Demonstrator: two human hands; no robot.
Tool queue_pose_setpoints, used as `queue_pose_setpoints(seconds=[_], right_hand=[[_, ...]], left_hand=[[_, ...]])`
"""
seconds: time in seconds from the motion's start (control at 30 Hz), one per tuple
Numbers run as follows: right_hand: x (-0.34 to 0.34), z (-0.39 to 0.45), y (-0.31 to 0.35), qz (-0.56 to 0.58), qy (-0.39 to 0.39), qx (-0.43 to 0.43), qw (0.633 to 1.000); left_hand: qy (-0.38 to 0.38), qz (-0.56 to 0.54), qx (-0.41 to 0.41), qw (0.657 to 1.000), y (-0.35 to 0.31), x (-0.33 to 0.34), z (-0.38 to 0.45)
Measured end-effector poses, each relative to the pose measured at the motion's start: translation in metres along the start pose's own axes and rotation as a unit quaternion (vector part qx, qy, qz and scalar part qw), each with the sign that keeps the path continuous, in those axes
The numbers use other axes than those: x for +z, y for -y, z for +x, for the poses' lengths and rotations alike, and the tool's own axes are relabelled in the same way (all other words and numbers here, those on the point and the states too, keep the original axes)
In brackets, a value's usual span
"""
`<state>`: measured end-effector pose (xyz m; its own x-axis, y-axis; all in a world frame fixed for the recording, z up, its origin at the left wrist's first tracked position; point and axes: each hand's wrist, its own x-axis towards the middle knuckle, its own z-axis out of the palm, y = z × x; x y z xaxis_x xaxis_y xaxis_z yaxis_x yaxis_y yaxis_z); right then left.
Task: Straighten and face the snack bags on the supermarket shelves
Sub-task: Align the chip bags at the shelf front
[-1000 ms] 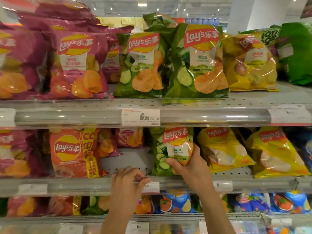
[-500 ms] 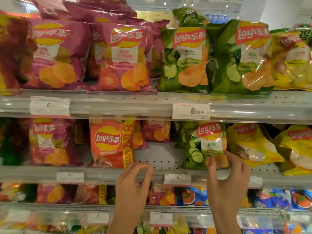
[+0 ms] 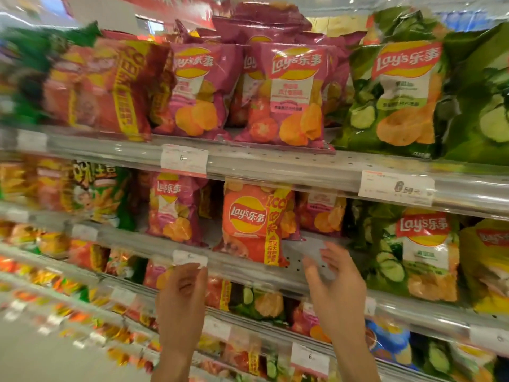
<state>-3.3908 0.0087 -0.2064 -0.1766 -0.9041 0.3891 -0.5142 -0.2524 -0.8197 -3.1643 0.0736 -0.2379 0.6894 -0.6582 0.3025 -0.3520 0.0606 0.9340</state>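
Observation:
An orange-red Lay's bag [image 3: 252, 224] stands at the front of the middle shelf [image 3: 248, 267], with a bare gap of shelf to its right. A green cucumber Lay's bag [image 3: 421, 252] stands further right, a purple-pink bag [image 3: 172, 209] to the left. My right hand [image 3: 337, 288] hovers in front of the gap with fingers spread, holding nothing. My left hand [image 3: 183, 293] is raised below the shelf edge, fingers loosely curled just under a white price tag [image 3: 189, 257], holding nothing.
The upper shelf [image 3: 275, 164] carries pink tomato bags [image 3: 292, 95], an orange bag [image 3: 107, 86] and green cucumber bags [image 3: 399, 97]. Yellow bags [image 3: 484, 266] stand at the far right. Lower shelves [image 3: 248, 321] hold more mixed bags. The aisle floor [image 3: 41, 354] shows at bottom left.
My view has swung left along the shelves. My right hand let go of the green cucumber bag and moved left to the gap. My left hand came off the shelf edge.

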Motion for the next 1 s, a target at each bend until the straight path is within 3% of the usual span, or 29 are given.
queue_pose_setpoints(seconds=[0.23, 0.5, 0.73, 1.0], right_hand=[[0.044, -0.004, 0.024, 0.020, 0.046, 0.001, 0.999], [0.097, 0.002, 0.052, 0.038, -0.007, 0.069, 0.997], [0.115, 0.007, 0.064, 0.074, -0.052, 0.092, 0.992], [0.115, 0.024, 0.071, 0.070, 0.006, 0.125, 0.990]], left_hand=[[-0.032, 0.017, 0.015, 0.999, 0.010, -0.030, 0.047], [0.018, 0.017, 0.067, 0.997, 0.017, -0.053, 0.132], [0.148, 0.023, 0.064, 0.987, 0.027, -0.055, 0.198], [0.253, 0.050, -0.045, 0.965, 0.031, -0.042, 0.238]])
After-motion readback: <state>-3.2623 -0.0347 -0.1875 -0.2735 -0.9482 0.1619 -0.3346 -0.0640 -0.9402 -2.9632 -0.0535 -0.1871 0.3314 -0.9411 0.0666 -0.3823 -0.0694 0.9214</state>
